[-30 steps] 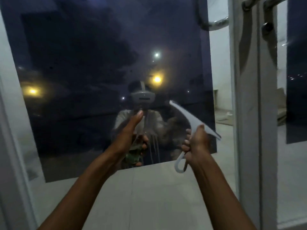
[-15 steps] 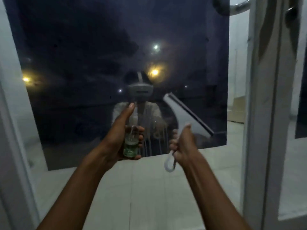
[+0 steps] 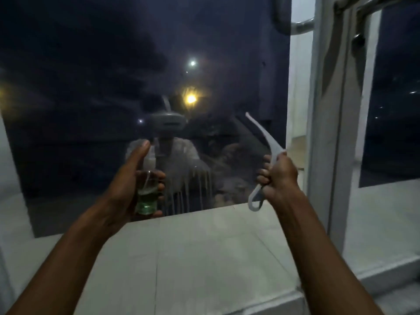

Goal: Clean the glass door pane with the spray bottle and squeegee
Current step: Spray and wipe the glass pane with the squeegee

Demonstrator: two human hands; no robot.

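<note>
Left hand (image 3: 127,185) round spray bottle (image 3: 147,192), pane edge (image 3: 288,92) rightward.

building entrance | glass door pane (image 3: 136,64) | metal handle (image 3: 302,25) | tiled floor (image 3: 204,246)

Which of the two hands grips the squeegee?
The right hand, fist closed round the white squeegee; the left hand holds the green spray bottle.

Two hands: the left hand (image 3: 123,187) and the right hand (image 3: 278,176). One spray bottle (image 3: 147,196), one squeegee (image 3: 264,155), one glass door pane (image 3: 91,87), one metal door handle (image 3: 300,26).
</note>
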